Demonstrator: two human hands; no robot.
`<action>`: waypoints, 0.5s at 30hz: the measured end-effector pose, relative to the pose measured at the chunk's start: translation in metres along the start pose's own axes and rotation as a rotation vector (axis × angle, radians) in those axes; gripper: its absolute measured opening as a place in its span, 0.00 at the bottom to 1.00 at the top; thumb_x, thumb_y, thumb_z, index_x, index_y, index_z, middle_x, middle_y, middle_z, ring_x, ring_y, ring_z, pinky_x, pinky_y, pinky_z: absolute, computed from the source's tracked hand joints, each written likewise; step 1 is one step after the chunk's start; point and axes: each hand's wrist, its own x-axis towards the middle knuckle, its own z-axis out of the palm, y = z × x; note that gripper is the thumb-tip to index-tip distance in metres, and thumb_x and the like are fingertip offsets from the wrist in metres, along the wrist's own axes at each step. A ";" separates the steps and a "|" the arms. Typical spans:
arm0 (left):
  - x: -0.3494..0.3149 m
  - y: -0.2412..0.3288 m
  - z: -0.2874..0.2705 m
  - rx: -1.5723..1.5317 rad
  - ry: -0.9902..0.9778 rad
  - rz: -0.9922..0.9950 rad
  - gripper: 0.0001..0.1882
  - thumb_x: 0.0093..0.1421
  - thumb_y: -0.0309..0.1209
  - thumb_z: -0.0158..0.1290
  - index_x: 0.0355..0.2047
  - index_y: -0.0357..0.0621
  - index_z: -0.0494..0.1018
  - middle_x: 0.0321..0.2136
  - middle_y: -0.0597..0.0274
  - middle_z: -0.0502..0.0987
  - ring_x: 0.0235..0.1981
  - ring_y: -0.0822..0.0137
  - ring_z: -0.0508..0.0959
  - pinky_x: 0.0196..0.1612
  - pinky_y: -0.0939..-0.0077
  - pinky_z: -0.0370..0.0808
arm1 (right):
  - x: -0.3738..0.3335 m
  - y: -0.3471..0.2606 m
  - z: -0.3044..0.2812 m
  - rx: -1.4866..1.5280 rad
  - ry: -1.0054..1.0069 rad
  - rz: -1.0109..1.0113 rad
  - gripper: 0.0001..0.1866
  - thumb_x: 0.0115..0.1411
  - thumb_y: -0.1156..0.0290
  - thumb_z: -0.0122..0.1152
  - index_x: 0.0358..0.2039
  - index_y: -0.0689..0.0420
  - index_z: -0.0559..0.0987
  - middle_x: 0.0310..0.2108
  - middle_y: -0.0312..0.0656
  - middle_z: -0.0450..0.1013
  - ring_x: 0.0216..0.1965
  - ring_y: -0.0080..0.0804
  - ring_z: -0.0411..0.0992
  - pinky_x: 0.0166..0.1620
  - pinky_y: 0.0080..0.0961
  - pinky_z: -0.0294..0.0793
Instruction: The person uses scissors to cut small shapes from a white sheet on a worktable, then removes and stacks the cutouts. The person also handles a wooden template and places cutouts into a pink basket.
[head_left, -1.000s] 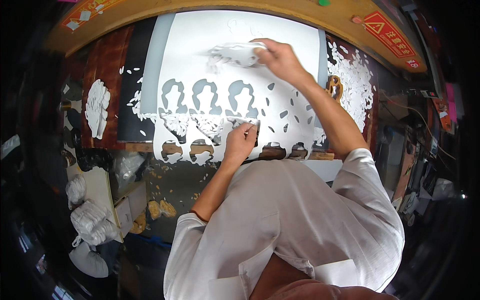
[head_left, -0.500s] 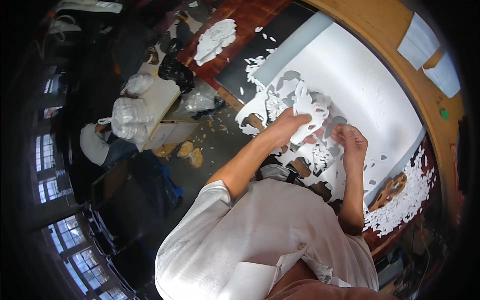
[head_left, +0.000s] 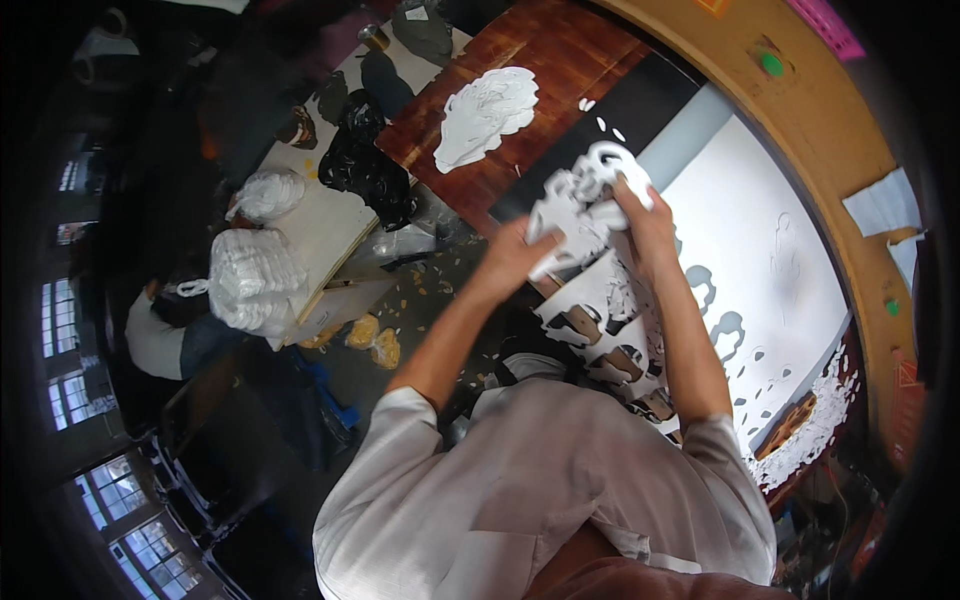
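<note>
Right, the left hand grips with thumb pressed over flat, lobed white cutouts, while the right hand curls closed on their other end. They're bunched, motion-blurred, near the matt black strip. A ragged white pile rests on glossy red-brown wood; rightward spreads a smooth, punched sheet.

No legible lettering in view

Bright light washes out the white sheet; the left side sinks into near-black shadow around pale paned windows. Motion blur softens the left hand, right hand and white cutouts. Fisheye distortion bows the yellow beam; all 4 corners darken.
</note>
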 end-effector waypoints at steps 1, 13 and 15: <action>0.014 0.011 -0.028 0.046 0.032 0.062 0.13 0.69 0.36 0.60 0.47 0.39 0.80 0.33 0.63 0.84 0.25 0.76 0.80 0.22 0.79 0.78 | 0.024 -0.004 0.029 0.032 -0.044 -0.046 0.18 0.67 0.64 0.69 0.53 0.60 0.81 0.44 0.39 0.82 0.39 0.25 0.81 0.40 0.23 0.80; 0.142 0.059 -0.179 1.157 0.424 0.083 0.65 0.46 0.64 0.68 0.74 0.39 0.53 0.67 0.36 0.64 0.68 0.41 0.66 0.68 0.52 0.67 | 0.181 0.024 0.125 -0.351 0.001 0.082 0.14 0.67 0.63 0.66 0.45 0.61 0.83 0.33 0.36 0.77 0.31 0.22 0.76 0.34 0.19 0.82; 0.143 0.043 -0.177 1.146 0.353 0.246 0.59 0.50 0.57 0.68 0.75 0.45 0.53 0.66 0.37 0.66 0.65 0.40 0.70 0.65 0.49 0.69 | 0.159 0.045 0.095 -0.171 -0.017 0.043 0.16 0.68 0.62 0.67 0.50 0.60 0.83 0.38 0.34 0.79 0.34 0.22 0.77 0.36 0.19 0.83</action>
